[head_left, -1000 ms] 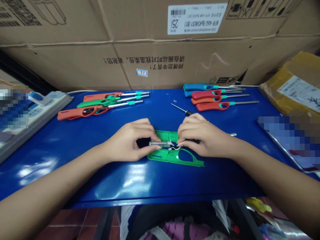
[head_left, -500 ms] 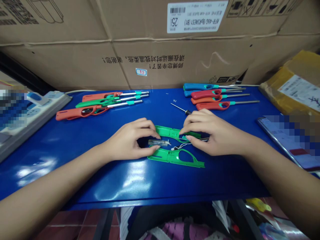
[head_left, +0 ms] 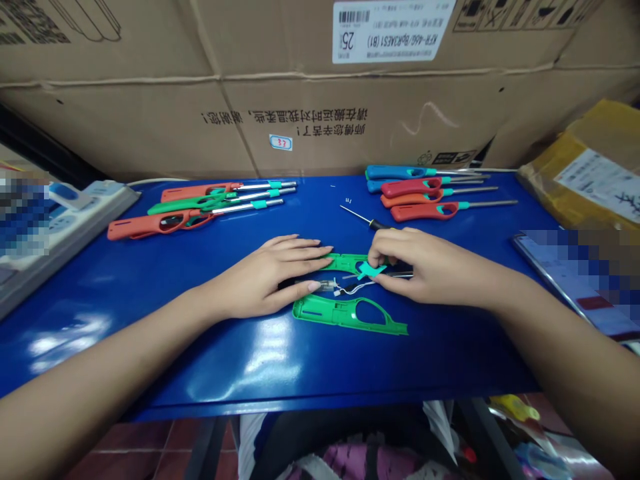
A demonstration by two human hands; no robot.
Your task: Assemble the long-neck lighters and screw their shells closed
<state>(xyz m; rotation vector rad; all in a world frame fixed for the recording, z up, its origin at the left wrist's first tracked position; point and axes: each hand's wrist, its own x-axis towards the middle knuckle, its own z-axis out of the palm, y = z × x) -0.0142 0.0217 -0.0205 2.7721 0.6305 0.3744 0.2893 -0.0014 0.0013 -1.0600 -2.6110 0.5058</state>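
Two green lighter shell halves lie on the table: the far half (head_left: 345,262) and the near half (head_left: 345,315), with its inside facing up. My left hand (head_left: 270,275) lies with fingers stretched over the left end of the far half. Its thumb rests on the clear fuel tank (head_left: 327,285), partly covered. In my right hand (head_left: 415,263) a teal trigger (head_left: 371,269) is pinched between thumb and fingers, over the far half. White wires (head_left: 357,288) and a metal tube (head_left: 400,275) lie by the right thumb; the tube is partly hidden.
Several lighters (head_left: 425,212) lie at the back right; three lighters (head_left: 160,223) lie at the back left. A screwdriver (head_left: 357,217) sits beyond my right hand. A power strip (head_left: 65,227) stands left, a phone (head_left: 560,280) right, a cardboard box (head_left: 280,100) behind.
My left hand has gone from curled fingers around the tank to stretched fingers over the far half and tank. The teal trigger now shows raised in my right hand's pinch.
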